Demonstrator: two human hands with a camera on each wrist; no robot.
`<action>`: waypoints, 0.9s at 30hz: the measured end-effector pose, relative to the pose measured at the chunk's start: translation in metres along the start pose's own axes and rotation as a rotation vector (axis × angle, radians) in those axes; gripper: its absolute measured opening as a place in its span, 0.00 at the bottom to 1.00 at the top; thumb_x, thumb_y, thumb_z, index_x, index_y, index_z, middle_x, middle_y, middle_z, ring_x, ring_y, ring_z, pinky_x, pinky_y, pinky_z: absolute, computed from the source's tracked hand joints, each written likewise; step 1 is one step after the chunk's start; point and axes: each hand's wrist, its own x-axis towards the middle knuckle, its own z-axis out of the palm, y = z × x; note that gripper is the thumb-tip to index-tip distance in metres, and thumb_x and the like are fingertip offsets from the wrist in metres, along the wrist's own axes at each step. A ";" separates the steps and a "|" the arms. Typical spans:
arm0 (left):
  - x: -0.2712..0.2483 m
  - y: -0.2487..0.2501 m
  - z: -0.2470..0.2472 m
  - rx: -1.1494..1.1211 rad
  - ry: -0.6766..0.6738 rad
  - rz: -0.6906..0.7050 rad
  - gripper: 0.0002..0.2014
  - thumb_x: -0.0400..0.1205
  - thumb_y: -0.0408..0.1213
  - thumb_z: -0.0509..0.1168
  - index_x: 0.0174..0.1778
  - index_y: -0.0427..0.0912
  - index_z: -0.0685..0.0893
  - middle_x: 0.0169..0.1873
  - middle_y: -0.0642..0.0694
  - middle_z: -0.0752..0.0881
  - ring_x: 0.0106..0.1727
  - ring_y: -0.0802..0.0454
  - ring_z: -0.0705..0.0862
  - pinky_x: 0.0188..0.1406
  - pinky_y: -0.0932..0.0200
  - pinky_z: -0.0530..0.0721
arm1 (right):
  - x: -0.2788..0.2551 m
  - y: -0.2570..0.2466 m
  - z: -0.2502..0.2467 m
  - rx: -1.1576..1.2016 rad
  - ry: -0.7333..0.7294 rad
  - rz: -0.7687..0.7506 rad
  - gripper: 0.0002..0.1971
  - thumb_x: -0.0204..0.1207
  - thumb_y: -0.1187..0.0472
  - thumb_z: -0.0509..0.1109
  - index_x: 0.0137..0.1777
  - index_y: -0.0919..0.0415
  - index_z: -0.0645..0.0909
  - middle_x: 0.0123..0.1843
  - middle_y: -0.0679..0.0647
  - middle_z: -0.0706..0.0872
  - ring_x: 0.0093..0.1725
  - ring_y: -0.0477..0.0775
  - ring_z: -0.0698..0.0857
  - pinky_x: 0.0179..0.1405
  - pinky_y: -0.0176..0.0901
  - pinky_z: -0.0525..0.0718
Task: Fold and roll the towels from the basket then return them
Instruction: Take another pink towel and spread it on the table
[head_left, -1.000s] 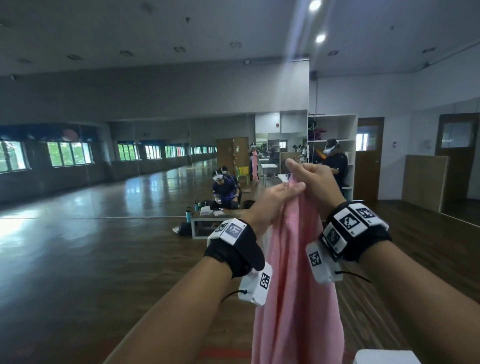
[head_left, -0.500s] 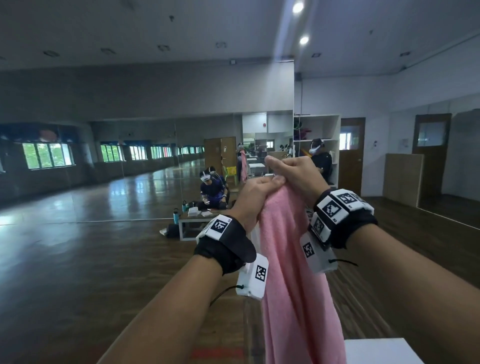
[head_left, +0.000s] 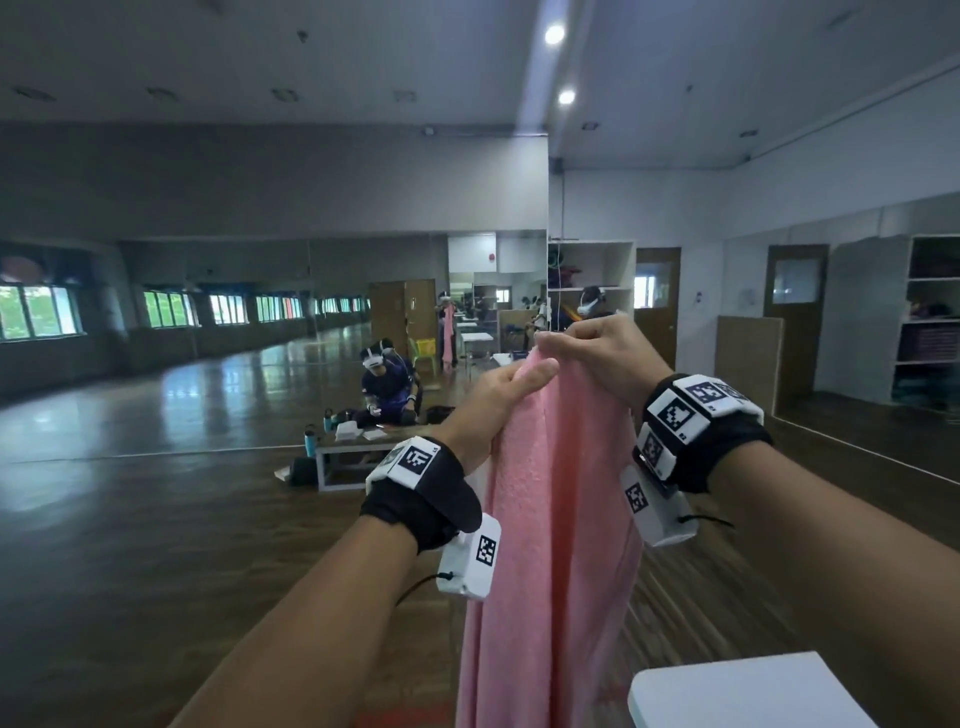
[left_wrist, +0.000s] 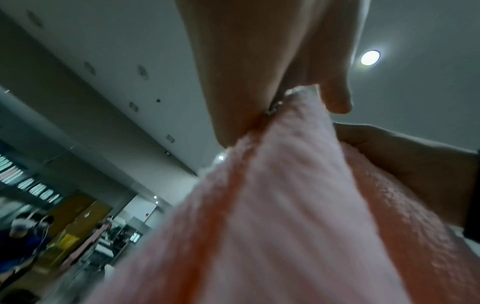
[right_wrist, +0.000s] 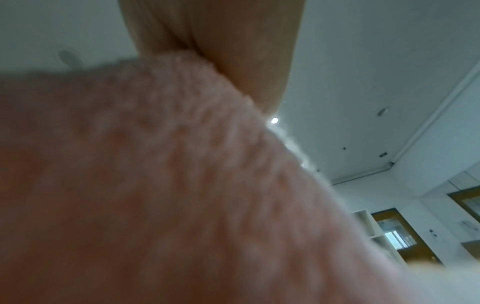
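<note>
Lower end of the hanging pink terry towel (head_left: 545, 545) cut off by the head view's bottom edge | white flat surface (head_left: 737, 691) at lower right cropped | right wrist view blurred, fingers hidden behind cloth | basket unseen

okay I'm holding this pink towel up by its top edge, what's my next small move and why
Probably slide your hands apart along the top edge. Left hand and right hand pinch the pink towel close together, so it hangs bunched, not flat enough to fold.
</note>
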 end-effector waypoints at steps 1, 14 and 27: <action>0.000 0.003 0.001 0.014 0.005 0.007 0.22 0.84 0.48 0.63 0.66 0.34 0.80 0.51 0.41 0.89 0.52 0.45 0.88 0.55 0.49 0.85 | -0.001 -0.002 -0.001 -0.004 0.007 -0.011 0.24 0.73 0.48 0.76 0.42 0.75 0.86 0.29 0.65 0.80 0.24 0.51 0.76 0.25 0.42 0.76; -0.015 0.012 -0.001 0.043 -0.111 -0.064 0.22 0.86 0.48 0.59 0.66 0.32 0.80 0.55 0.39 0.88 0.56 0.44 0.87 0.58 0.47 0.85 | -0.019 -0.006 -0.004 -0.005 0.007 0.042 0.17 0.77 0.50 0.73 0.45 0.66 0.89 0.39 0.61 0.88 0.32 0.49 0.86 0.32 0.40 0.85; -0.015 0.005 0.011 -0.026 0.056 0.043 0.22 0.86 0.46 0.60 0.64 0.29 0.81 0.58 0.30 0.85 0.60 0.30 0.84 0.63 0.41 0.82 | -0.030 -0.018 0.006 0.411 0.008 0.102 0.22 0.75 0.66 0.74 0.69 0.56 0.78 0.51 0.61 0.85 0.45 0.57 0.88 0.45 0.47 0.88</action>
